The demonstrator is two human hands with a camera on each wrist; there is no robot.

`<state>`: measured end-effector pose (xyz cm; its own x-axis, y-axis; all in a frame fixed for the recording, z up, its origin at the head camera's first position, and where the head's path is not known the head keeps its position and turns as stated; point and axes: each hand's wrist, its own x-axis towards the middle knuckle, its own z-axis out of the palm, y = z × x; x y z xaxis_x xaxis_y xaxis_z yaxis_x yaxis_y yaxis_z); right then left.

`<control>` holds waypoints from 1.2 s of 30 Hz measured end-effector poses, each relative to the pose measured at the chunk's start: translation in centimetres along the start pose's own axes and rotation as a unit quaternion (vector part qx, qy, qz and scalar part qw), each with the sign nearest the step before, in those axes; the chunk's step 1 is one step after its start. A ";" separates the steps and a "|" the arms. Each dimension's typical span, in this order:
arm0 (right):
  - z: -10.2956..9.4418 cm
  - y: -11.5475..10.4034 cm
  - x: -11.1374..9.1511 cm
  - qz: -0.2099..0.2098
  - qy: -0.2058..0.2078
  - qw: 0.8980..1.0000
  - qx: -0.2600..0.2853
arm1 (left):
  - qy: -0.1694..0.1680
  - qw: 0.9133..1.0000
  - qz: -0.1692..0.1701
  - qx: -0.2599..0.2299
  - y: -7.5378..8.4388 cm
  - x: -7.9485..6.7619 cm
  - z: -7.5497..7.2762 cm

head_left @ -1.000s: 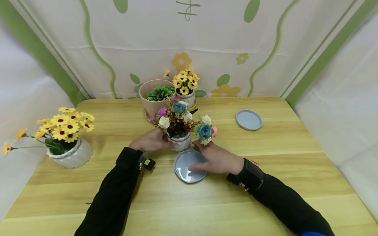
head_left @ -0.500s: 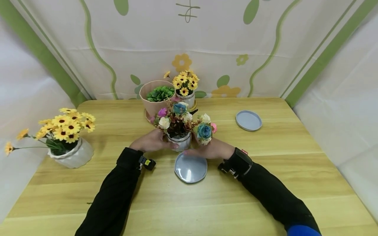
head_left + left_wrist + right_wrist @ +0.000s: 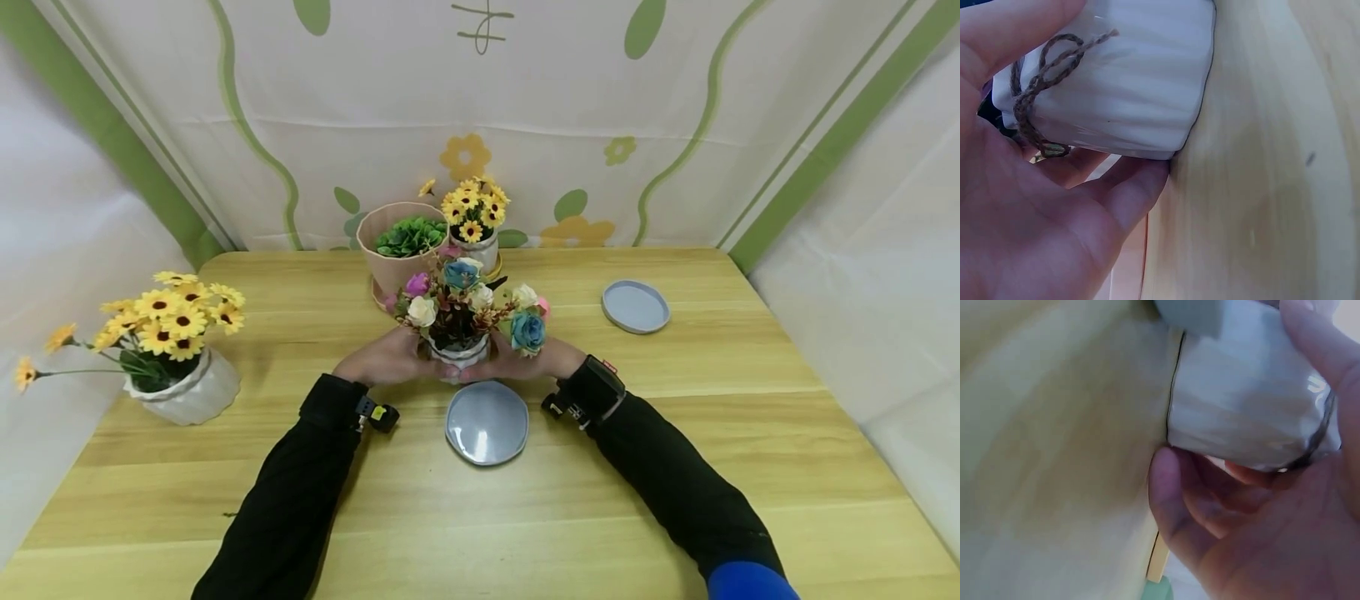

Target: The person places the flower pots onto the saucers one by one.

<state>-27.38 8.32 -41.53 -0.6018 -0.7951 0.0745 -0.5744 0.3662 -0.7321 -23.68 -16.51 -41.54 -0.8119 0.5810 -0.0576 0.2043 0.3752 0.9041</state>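
Note:
A white ruffled pot [image 3: 459, 353] of artificial roses [image 3: 465, 296] stands upright between my two hands near the middle of the table. My left hand [image 3: 384, 358] grips its left side, thumb across the front and fingers behind. On the opposite side, my right hand [image 3: 531, 360] holds the pot the same way. A twine bow [image 3: 1047, 81] is tied around the pot in the left wrist view. The pot's base meets the tabletop in both wrist views. Just in front of it lies a round grey-blue saucer [image 3: 487, 425], which neither hand touches.
Behind the roses are a pink pot [image 3: 390, 265] with green leaves and a small pot of yellow daisies [image 3: 474, 246] on a yellow saucer. A larger daisy pot [image 3: 191, 392] stands at the left. Another grey-blue saucer [image 3: 636, 307] lies at the back right of the wooden table [image 3: 600, 517].
My right hand has moved left and away from me, off the near saucer and onto the pot's right side. The left hand and the pot have stayed in place.

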 end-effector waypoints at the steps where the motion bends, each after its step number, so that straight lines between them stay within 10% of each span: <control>1: 0.0 0.1 0.1 0.002 0.000 1.000 -0.004 | 0.001 1.000 0.001 -0.001 0.0 0.0 0.0; 23: -0.7 -1.5 -1.1 -0.032 0.024 0.999 0.014 | 0.019 0.997 0.077 -0.009 1.1 0.0 0.6; 36: -1.7 -10.9 -6.0 0.017 0.026 1.000 0.000 | 0.027 0.992 0.117 0.031 4.8 -2.8 2.9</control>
<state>-18.48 9.91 -32.79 -0.6488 -0.7562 0.0845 -0.5535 0.3928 -0.7344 -18.89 -14.23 -38.25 -0.7662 0.6184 0.1745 0.4225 0.2803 0.8619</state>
